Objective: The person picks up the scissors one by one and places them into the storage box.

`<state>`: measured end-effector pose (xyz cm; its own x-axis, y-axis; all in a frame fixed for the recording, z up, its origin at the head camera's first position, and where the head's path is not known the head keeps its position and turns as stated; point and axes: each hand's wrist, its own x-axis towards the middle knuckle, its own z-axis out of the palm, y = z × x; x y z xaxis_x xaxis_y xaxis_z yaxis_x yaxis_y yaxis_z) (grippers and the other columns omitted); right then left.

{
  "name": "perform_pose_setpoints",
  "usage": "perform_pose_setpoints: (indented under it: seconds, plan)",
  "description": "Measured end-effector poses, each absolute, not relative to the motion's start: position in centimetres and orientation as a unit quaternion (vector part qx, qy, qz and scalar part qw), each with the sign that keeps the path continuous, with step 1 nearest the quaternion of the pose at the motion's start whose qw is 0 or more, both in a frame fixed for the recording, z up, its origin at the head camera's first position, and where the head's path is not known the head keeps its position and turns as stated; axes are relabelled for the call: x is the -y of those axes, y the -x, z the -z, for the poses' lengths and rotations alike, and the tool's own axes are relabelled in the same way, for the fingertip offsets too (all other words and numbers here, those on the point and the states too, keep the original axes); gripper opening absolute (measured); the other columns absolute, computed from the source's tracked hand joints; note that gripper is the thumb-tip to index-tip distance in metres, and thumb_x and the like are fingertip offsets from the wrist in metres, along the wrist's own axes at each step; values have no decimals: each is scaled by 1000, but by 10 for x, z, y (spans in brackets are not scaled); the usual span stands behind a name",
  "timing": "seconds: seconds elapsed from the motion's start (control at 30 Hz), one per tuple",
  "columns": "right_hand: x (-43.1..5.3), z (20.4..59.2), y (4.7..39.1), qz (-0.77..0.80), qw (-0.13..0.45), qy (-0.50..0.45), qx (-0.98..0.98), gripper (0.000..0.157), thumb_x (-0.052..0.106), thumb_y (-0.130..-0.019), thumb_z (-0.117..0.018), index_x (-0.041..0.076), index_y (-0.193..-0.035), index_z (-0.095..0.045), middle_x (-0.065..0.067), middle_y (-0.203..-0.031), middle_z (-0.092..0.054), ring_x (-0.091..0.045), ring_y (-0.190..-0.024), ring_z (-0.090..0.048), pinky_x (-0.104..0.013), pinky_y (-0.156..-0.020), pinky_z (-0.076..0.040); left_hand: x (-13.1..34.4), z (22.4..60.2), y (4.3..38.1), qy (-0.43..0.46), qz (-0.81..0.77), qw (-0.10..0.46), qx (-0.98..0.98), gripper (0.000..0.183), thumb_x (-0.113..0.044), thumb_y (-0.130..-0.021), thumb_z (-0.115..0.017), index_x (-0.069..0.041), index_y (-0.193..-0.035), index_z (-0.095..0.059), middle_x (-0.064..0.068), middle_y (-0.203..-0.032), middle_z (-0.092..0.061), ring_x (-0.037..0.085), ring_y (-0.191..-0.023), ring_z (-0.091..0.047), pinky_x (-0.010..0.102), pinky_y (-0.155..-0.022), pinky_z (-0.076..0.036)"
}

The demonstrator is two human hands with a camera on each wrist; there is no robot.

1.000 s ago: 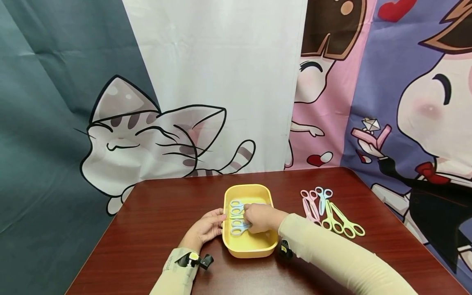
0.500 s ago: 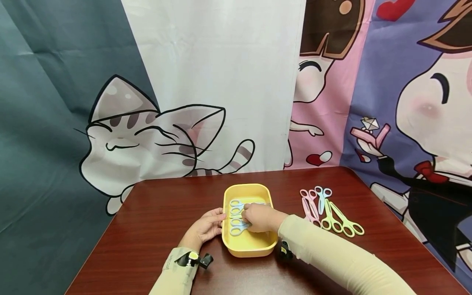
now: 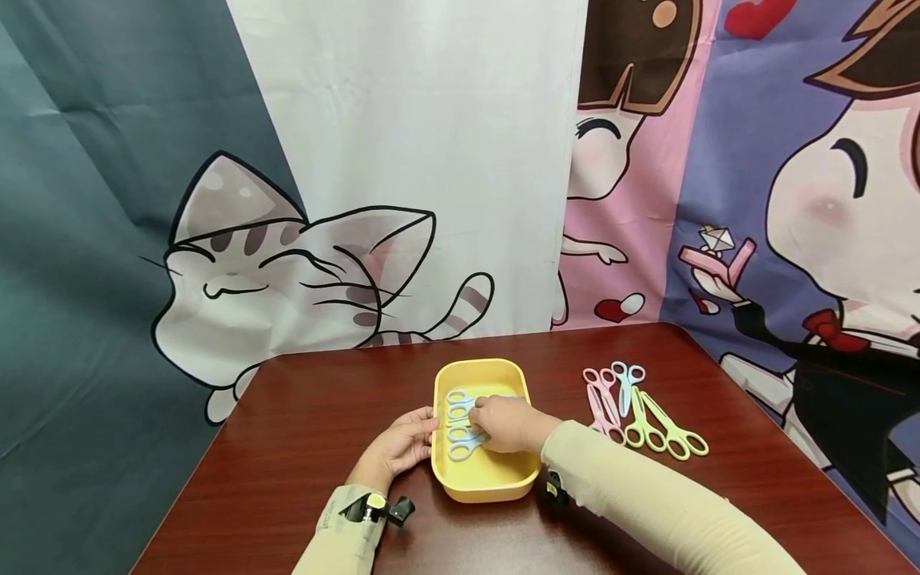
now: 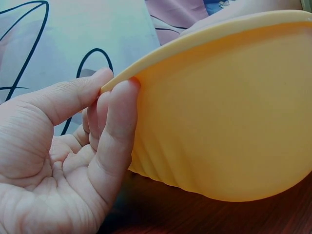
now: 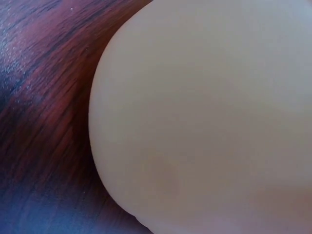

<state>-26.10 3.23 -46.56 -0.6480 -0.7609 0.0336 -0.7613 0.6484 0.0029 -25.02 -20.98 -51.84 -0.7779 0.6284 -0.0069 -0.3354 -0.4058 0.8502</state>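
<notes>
My left hand (image 3: pixel 404 443) pinches the left rim of a yellow plastic tray (image 3: pixel 489 489) between thumb and fingers. In the left wrist view the thumb lies over the rim and the fingers press the tray's outer wall (image 4: pixel 219 112). Inside the tray my right hand (image 3: pixel 512 423) reaches down with curled fingers onto scissors. Light blue scissors (image 3: pixel 469 438) show their handles left of the fingers, and another light blue pair (image 3: pixel 465 401) lies above them. The fingertips and the blades are mostly hidden under the hand. A blurred pale surface (image 5: pixel 195 117) fills most of the right wrist view.
Right of the tray, on the dark red-brown table (image 3: pixel 345 383), lie pink scissors (image 3: pixel 605 403), light blue scissors (image 3: pixel 627 391) and yellow-green scissors (image 3: pixel 668 427). A printed cartoon curtain (image 3: pixel 431 160) hangs behind the table's far edge.
The view has shifted slightly. Both hands stay at the tray; the right fingers move only a little over the scissors, and the green strip between the blue pairs shows less.
</notes>
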Motion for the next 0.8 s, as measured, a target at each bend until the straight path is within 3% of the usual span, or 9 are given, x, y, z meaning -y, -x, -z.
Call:
perform_pose_setpoints:
  seconds: [0.17, 0.4, 0.63, 0.8]
  plan:
    - [-36, 465, 264, -36, 13, -419, 907, 24, 25, -80, -84, 16, -90, -64, 7, -83, -50, -9, -69, -49, -25, -63, -47, 210, 519, 251, -163, -824, 294, -456, 18, 3, -107, -33, -3, -109, -49, 2, -88, -66, 6, -68, -65, 22, -63, -57]
    - [-65, 461, 272, -215, 62, -356, 907, 22, 26, -89, -78, 11, -102, -69, 0, -99, -65, -17, -92, -61, -39, -86, -53, 210, 522, 253, -169, -828, 298, -444, 26, 3, -108, -31, -6, -106, -55, 2, -89, -68, 6, -70, -65, 22, -64, -58]
    - [-118, 465, 281, -313, 157, -173, 921, 14, 22, -90, -74, 13, -98, -68, -2, -92, -65, -21, -85, -61, -42, -77, -53, 209, 528, 256, -144, -833, 283, -453, 24, 4, -108, -30, -5, -107, -53, 3, -87, -67, 6, -66, -63, 21, -60, -57]
    - [-160, 480, 285, -259, 109, -33, 959, 18, 25, -89, -70, 8, -96, -67, -9, -89, -67, -28, -81, -63, -48, -75, -53, 210, 523, 254, -162, -828, 292, -451, 24, 3, -108, -32, -6, -107, -54, 3, -90, -69, 7, -69, -66, 22, -63, -58]
